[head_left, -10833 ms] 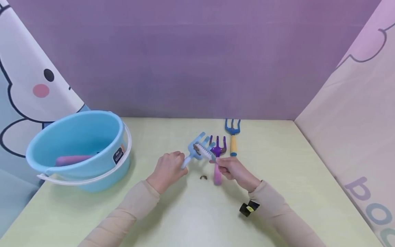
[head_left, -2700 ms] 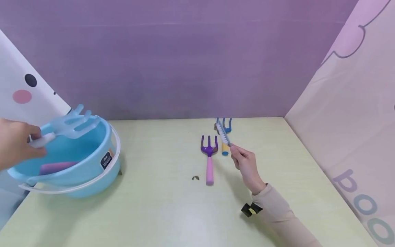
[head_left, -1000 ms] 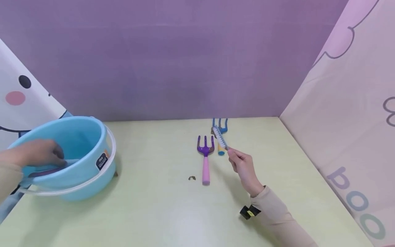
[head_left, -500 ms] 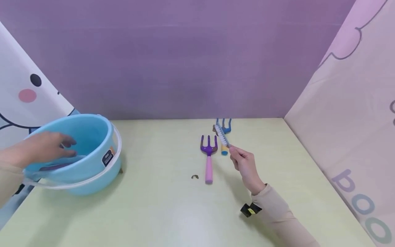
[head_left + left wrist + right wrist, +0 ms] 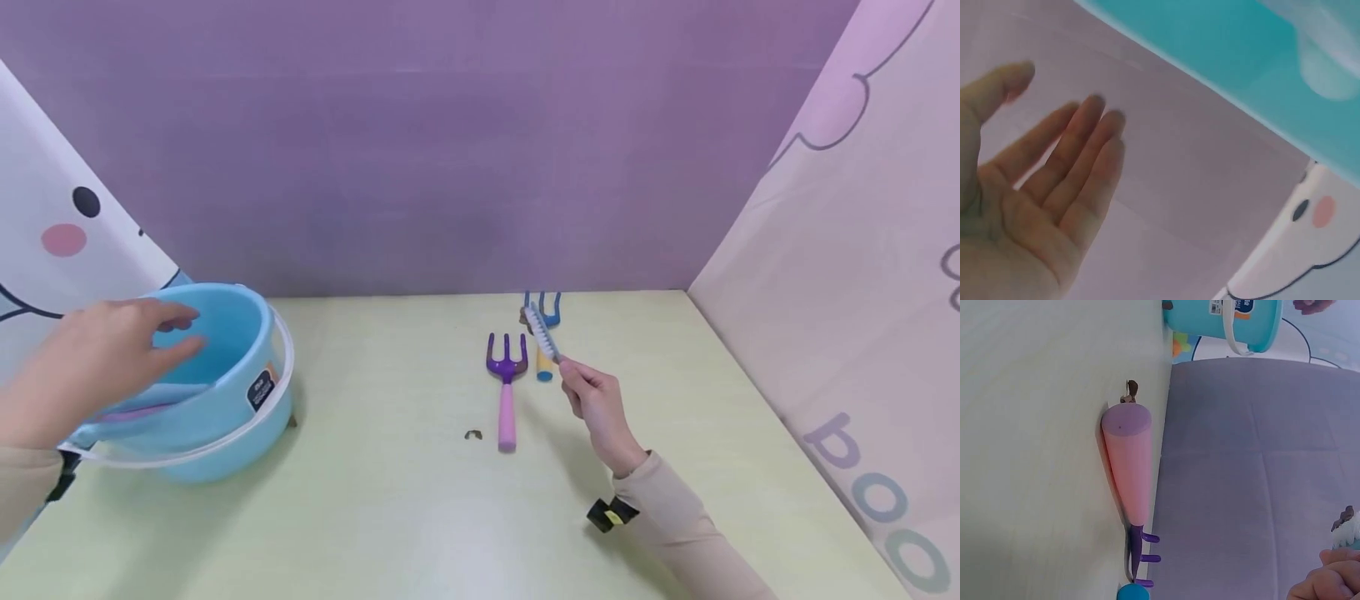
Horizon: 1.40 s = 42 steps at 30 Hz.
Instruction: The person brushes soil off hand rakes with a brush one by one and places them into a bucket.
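My left hand [image 5: 112, 358] hovers over the light-blue bucket [image 5: 243, 333], fingers spread and holding nothing; the left wrist view shows its bare palm. Inside the bucket, partly hidden by the hand and rim, lie a pale-blue hand rake [image 5: 168, 392] and something with a pink handle [image 5: 138, 413]. My right hand [image 5: 600, 408] pinches a small white-bristled brush [image 5: 542, 335] by its end, with brown dirt on the bristle tip. Below the brush lies a blue hand fork [image 5: 552, 319] with a yellow handle, partly covered. Left of it lies a purple hand fork [image 5: 507, 408] with a pink handle and brownish tines.
A small brown crumb [image 5: 473, 434] lies on the pale-green table [image 5: 390, 508], left of the pink handle. Another brown bit [image 5: 292, 422] sits beside the bucket's base. A purple backdrop [image 5: 420, 167] rises behind the table, with printed panels at both sides.
Earlier both hands brushed the pale-blue rake. My left hand then carried it left, lowered it into the bucket, let go and rose. My right hand still holds the brush, almost motionless lately.
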Available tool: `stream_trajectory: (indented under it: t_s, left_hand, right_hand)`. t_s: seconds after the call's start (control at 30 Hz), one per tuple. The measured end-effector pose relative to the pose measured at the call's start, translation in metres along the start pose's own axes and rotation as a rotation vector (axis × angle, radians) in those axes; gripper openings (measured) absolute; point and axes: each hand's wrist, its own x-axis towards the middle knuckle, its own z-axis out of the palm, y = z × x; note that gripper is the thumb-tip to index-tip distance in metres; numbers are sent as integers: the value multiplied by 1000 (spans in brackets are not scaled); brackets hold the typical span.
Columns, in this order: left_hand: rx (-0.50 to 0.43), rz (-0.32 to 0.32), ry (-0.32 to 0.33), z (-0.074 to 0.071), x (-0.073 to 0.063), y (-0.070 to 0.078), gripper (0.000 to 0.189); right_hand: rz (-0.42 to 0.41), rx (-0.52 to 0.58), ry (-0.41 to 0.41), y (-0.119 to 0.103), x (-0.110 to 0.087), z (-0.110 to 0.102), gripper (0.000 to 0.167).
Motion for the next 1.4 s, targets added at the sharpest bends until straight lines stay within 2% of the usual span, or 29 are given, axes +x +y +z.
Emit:
stream_trajectory:
  t_s: [0.13,0.23,0.3,0.4,0.5,0.63,0.8,0.97,1.1,1.27,1.4]
  left_hand:
    - [-64,31,167,0,-9,20,36]
    - [-100,105,319,5,-16,38,26]
    - [-124,161,396,12,-19,51,23]
    - [-174,216,424,25,-22,72,22]
    - [-233,219,367,39,-24,94,23]
    - [-290,192,216,61,-21,120,26]
    - [-398,188,19,93,-8,147,30]
    - [-513,186,-144,124,13,180,36]
    - [-571,180,-254,145,33,204,43]
    - [-604,174,-348,166,55,227,48]
    - [-598,121,-413,179,68,243,53]
  right_hand:
    - [-4,0,-3,0,0,-1,22]
    - [0,0,-4,-1,1,-1,22]
    - [2,-2,-3,0,1,-1,20]
    - [-1,-8,-1,0,2,-2,20]
    - [-5,-10,-5,-1,2,-1,20]
    - [-6,-2,-14,-1,2,0,22]
    - [-5,2,-22,-1,1,1,22]
    - [-15,-7,-11,-1,0,-1,22]
    - [-20,-4,-19,-2,0,-3,23]
    - [-13,-2,-18,-1,-1,-4,20]
    - [-12,-3,-13,0,-1,-5,19]
